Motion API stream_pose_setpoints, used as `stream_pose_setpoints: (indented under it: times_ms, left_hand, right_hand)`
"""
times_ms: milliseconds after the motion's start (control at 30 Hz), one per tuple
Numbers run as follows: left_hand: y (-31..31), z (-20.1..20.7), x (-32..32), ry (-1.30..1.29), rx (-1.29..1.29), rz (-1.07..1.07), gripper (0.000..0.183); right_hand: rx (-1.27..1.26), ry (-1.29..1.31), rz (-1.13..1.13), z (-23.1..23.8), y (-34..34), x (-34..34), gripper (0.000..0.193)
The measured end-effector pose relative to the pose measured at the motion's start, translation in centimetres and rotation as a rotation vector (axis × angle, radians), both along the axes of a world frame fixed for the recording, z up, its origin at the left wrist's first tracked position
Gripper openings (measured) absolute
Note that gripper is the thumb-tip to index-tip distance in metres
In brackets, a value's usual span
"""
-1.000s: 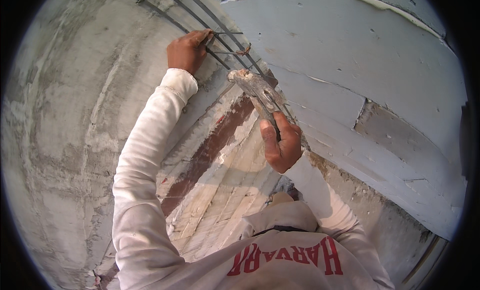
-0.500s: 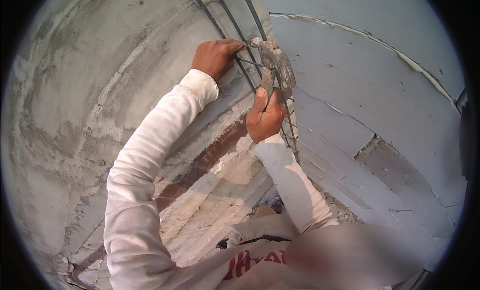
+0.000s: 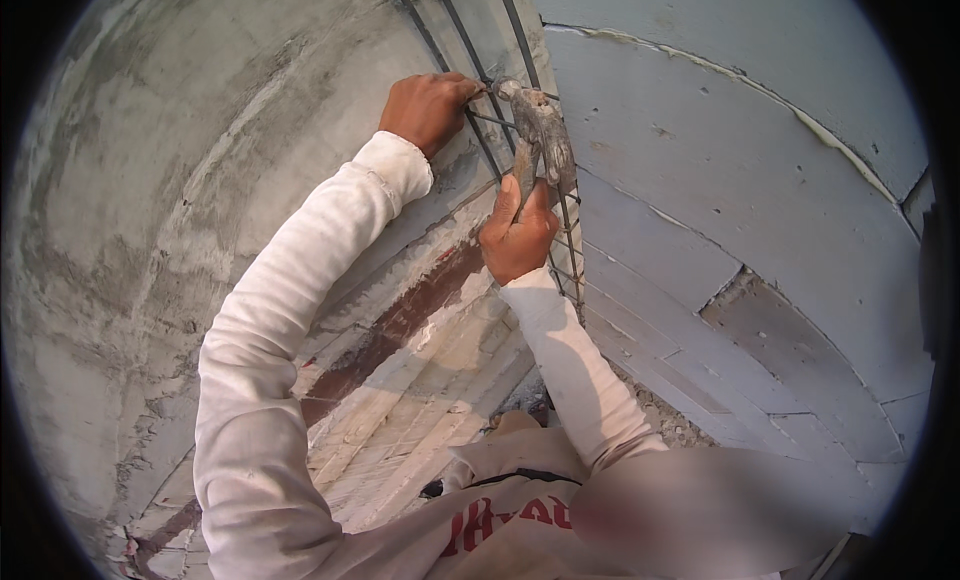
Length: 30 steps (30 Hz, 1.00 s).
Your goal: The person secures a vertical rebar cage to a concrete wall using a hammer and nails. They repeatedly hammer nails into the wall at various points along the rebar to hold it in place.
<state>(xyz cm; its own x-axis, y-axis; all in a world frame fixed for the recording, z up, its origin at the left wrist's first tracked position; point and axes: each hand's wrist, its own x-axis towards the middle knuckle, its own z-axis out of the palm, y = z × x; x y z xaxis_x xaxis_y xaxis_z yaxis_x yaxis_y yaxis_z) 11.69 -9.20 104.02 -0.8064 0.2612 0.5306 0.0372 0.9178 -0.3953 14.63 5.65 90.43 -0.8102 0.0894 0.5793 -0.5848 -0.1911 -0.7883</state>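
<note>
My right hand (image 3: 516, 234) is wrapped round the short handle of a hammer (image 3: 541, 138), its worn grey head spattered with dried cement. The striking end lies close to the fingertips of my left hand (image 3: 426, 114). Those fingers are pinched together at a crossing of the dark steel reinforcing bars (image 3: 462, 32); whatever they hold is too small to make out. The bars run from the top edge down behind the hammer, tied across by thin cross bars.
A rough, curved concrete surface (image 3: 160, 230) fills the left. Grey panels (image 3: 720, 170) with a ragged seam cover the right. Below my arms are a reddish-brown strip (image 3: 400, 325) and pale boards (image 3: 400, 420). Broken rubble (image 3: 665, 410) shows beside my right forearm.
The hammer head has tilted slightly and come a little left, nearer the bars, with my right hand. My left hand keeps its pinch at the crossing. The whole view has shifted a little.
</note>
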Motion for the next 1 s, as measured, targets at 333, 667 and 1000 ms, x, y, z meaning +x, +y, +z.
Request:
stream_pose_setpoints:
  times_ms: [333,667,1000]
  left_hand:
    - [1.0,4.7,2.2,0.187,-0.046,0.077,0.018]
    - [-0.4,5.6,1.5,0.151,-0.223,0.070,0.022]
    - [-0.9,4.9,0.6,0.164,-0.101,0.022,0.029]
  right_hand:
    - [-0.017,0.054,-0.085,-1.4,-0.7,0.1,0.027]
    - [0.120,-0.126,0.028,-1.0,-3.0,-0.2,0.031]
    - [0.166,0.028,-0.013,-0.5,-1.1,-0.9,0.040]
